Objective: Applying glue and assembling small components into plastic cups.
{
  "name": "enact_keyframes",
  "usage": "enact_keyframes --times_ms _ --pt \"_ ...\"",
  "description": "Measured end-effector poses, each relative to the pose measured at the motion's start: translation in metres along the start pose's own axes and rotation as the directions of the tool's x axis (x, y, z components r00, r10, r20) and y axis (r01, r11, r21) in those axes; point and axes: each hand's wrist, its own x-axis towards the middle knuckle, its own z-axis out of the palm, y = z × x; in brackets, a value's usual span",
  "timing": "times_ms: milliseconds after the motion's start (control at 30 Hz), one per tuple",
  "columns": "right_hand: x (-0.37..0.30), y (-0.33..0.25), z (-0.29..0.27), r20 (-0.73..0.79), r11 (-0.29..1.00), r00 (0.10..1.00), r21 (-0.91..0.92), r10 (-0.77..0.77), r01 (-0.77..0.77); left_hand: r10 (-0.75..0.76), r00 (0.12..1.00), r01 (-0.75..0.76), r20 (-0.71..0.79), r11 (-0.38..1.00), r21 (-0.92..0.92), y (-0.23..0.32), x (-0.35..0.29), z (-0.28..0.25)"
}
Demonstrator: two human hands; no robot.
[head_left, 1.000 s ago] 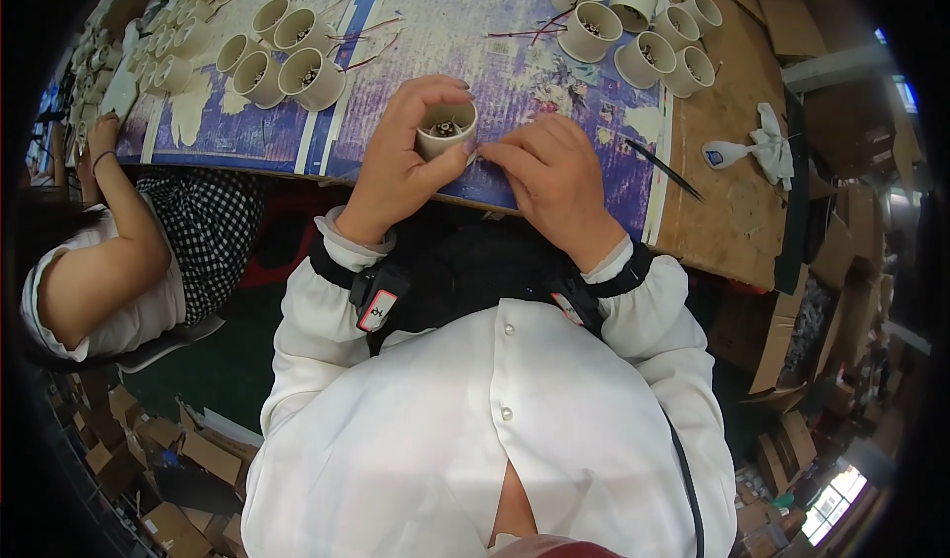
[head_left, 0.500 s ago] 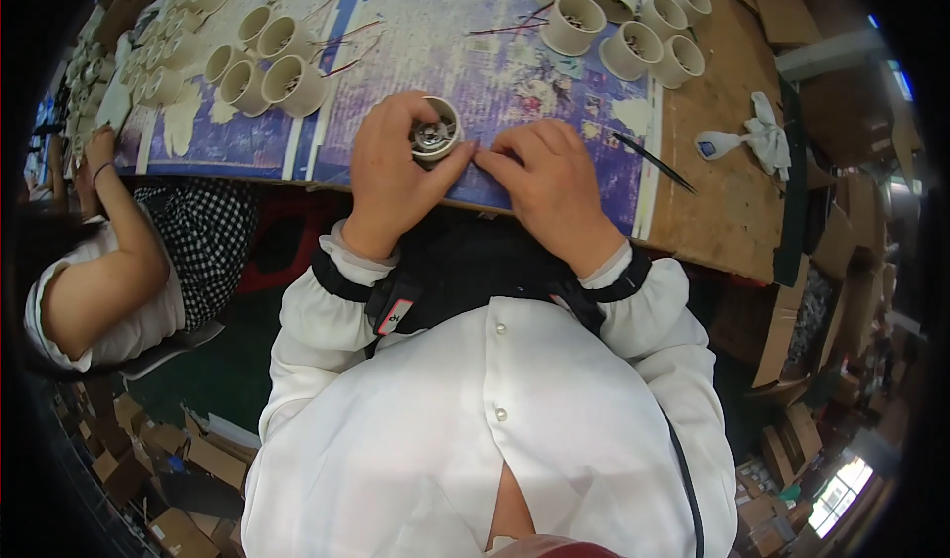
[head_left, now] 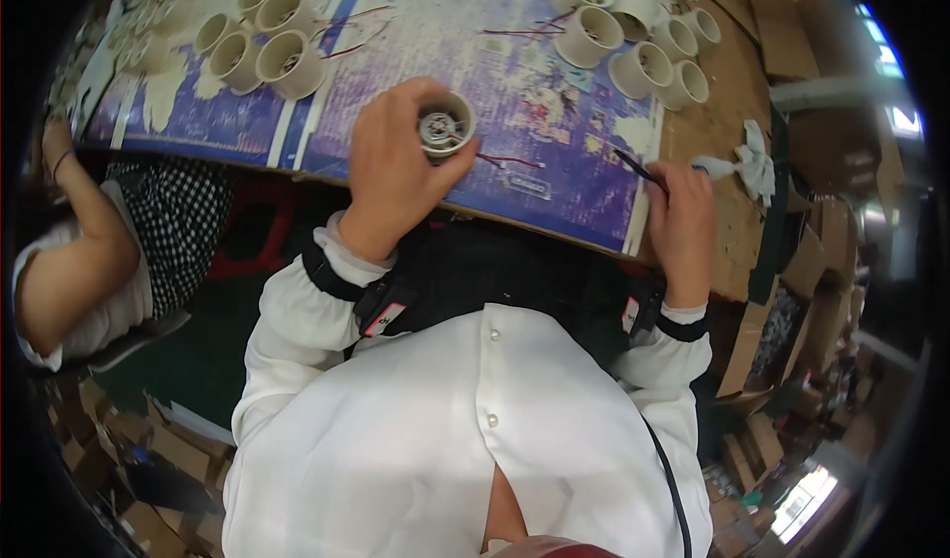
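Note:
My left hand (head_left: 396, 162) is wrapped round the side of a small off-white plastic cup (head_left: 468, 113) near the table's front edge. Inside the cup sits a round silvery part (head_left: 438, 131). A pair of thin dark red wires (head_left: 515, 160) runs from it to the right across the tabletop. Over at the table's right, my right hand (head_left: 683, 212) has its fingers closed on the near end of a slim black tool (head_left: 630, 162). The tool's far tip points away to the left; whether it is a pen or tweezers I cannot tell.
Several similar cups (head_left: 292, 68) with wires stand at the back left, and more cups (head_left: 641, 71) at the back right. Right of my right hand lies a white bottle-like thing (head_left: 714, 167) beside a crumpled white cloth (head_left: 757, 167). A co-worker's arm (head_left: 84, 192) is at the left.
My right hand has left the wires beside the cup, moved right and closed on the black tool. My left hand still holds the cup, and the wires now lie uncovered.

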Motion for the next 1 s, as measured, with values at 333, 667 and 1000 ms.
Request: enact_keyframes --times_ms 333,667,1000 --pt "0.041 -0.063 0.018 -0.139 0.785 0.982 0.619 0.129 -0.015 0.014 1.000 -0.015 0.026 0.999 0.045 -0.005 -0.002 -0.004" --pt "0.056 -0.094 0.048 -0.061 0.452 0.982 0.891 0.177 -0.026 0.004 1.000 -0.005 0.022 0.999 0.047 -0.002 -0.001 -0.006" --pt "0.070 -0.114 0.054 -0.001 0.576 0.997 0.816 -0.074 0.044 -0.031 0.998 0.030 0.052 0.999 0.027 -0.001 0.000 -0.006"
